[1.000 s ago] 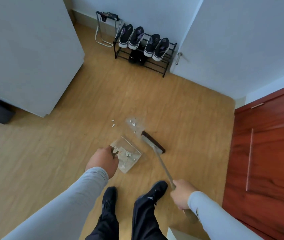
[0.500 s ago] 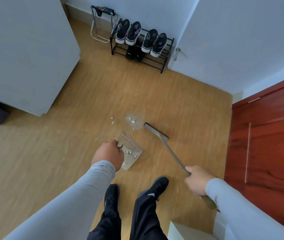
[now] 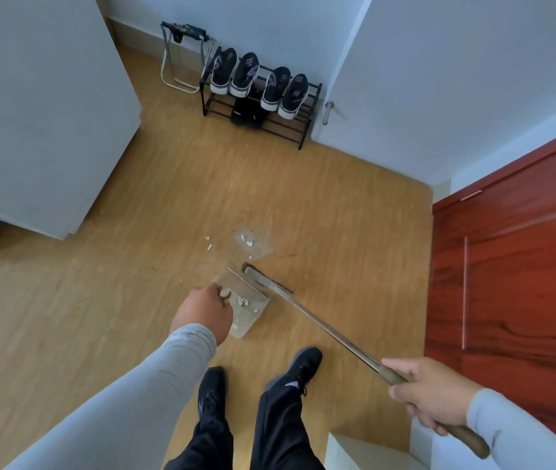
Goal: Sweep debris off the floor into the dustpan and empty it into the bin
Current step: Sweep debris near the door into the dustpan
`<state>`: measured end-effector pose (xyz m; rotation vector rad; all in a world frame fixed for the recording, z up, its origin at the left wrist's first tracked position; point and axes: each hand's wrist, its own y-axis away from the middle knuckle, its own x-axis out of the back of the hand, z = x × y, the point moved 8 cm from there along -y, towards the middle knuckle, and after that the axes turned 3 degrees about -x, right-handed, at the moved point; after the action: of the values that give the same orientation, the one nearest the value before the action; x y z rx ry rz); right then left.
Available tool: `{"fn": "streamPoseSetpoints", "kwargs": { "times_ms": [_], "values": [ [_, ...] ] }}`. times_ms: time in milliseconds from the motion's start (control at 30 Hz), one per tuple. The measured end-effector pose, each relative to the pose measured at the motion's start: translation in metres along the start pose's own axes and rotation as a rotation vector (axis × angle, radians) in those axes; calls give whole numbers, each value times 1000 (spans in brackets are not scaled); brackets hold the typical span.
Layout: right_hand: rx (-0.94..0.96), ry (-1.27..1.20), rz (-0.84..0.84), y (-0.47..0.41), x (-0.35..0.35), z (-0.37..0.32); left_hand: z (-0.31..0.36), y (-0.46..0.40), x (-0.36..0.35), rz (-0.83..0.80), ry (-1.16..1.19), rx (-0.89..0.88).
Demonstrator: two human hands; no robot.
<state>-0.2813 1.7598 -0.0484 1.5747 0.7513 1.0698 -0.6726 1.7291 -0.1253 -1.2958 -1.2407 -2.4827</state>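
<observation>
Two gripping hands — left hand (image 3: pixel 202 312) on dustpan (image 3: pixel 247 300), right hand (image 3: pixel 430 396) on broom (image 3: pixel 307 313) — shoe rack (image 3: pixel 263 106) beyond.

No readable text, label, brand, number or sign anywhere. Pale mark on dark pair low on shoe rack (image 3: pixel 259 106): too small and blurred to read. Purple patterns on shoes (image 3: pixel 248 74) on top shelf: no legible letters. Faint mark on left shoe (image 3: pixel 211 398) of person: unreadable.
</observation>
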Motion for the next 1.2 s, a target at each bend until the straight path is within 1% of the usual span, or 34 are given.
{"fn": "streamPoseSetpoints", "kwargs": {
  "times_ms": [100,233,333,467,567,633,700,800,900,1000,1067,1133,1200],
  "values": [
    [-13,-94,46,2,-3,11,-13,12,-1,-29,-38,-35],
    [-73,-130,124,-23,-1,16,-24,28,-14,-83,-185,-121],
    [-124,-42,120,-53,-17,18,-23,33,-26,-110,-235,-148],
    [-163,46,116,-74,-71,15,-14,30,-31,-84,-249,-161],
    [-138,31,41,-64,-112,21,-10,25,-28,-71,-253,-166],
    [-125,31,-36,-49,-116,28,-9,22,-24,-75,-258,-170],
    [-116,59,-105,-34,-98,39,-10,19,-23,-77,-264,-177],
    [-98,-15,-137,-14,-50,59,-12,20,-22,-68,-266,-178],
    [-104,-92,-80,4,-21,70,-13,24,-24,-72,-258,-177],
    [-122,-114,4,3,-30,63,-14,25,-22,-73,-257,-174],
    [-120,-61,77,-8,-43,48,-16,25,-20,-72,-259,-172],
    [-123,66,129,-22,-60,27,-16,25,-20,-68,-261,-170],
    [-123,137,103,-32,-83,4,-16,26,-22,-67,-268,-171]
  ]
}}
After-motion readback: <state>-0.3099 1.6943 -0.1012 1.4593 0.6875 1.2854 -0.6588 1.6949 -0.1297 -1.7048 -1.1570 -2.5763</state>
